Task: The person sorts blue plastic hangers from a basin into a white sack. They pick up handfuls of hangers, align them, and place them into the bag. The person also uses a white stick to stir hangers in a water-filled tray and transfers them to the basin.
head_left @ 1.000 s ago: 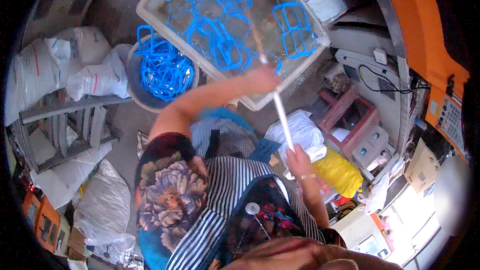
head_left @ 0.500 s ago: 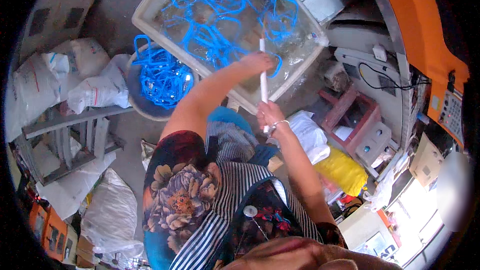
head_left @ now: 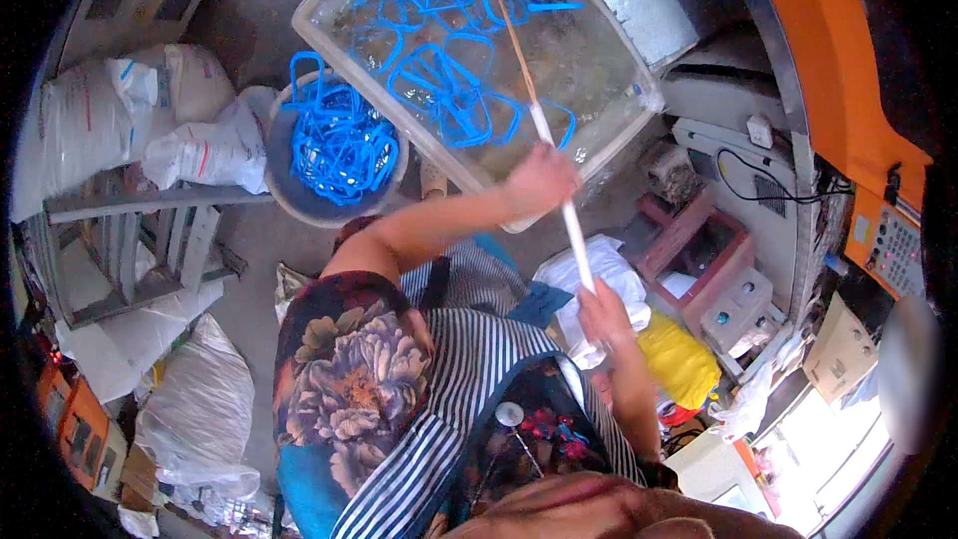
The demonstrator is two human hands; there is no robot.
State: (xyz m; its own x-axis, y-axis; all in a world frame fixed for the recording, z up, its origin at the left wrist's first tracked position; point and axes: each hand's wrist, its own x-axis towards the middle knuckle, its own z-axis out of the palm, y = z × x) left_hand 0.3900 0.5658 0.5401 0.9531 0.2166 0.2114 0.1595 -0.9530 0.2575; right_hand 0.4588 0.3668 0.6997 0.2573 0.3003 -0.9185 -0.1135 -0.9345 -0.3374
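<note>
My left hand [head_left: 540, 183] is closed around the middle of a long stick [head_left: 573, 235], white along its handle and brown toward the far end. Lower down, near the handle's end, my right hand [head_left: 605, 315] grips the same stick. The brown end reaches among blue plastic loop-shaped pieces [head_left: 439, 80] in a large pale tub [head_left: 344, 62] of what looks like water. Several pieces cluster at the tub's far side, others nearer its front left. Where the brown tip touches them is hard to make out.
Left of the tub stands a round grey bucket [head_left: 281, 175] heaped with blue pieces. White sacks [head_left: 200, 155] lie on a grey rack [head_left: 150, 208]. To the right are a reddish stand [head_left: 689, 240], a yellow bag [head_left: 679, 359] and an orange machine [head_left: 828, 70] with a control panel.
Both hands and the stick have moved right and back toward me, and more of its brown end shows. Blue pieces at the tub's right side have shifted left and away.
</note>
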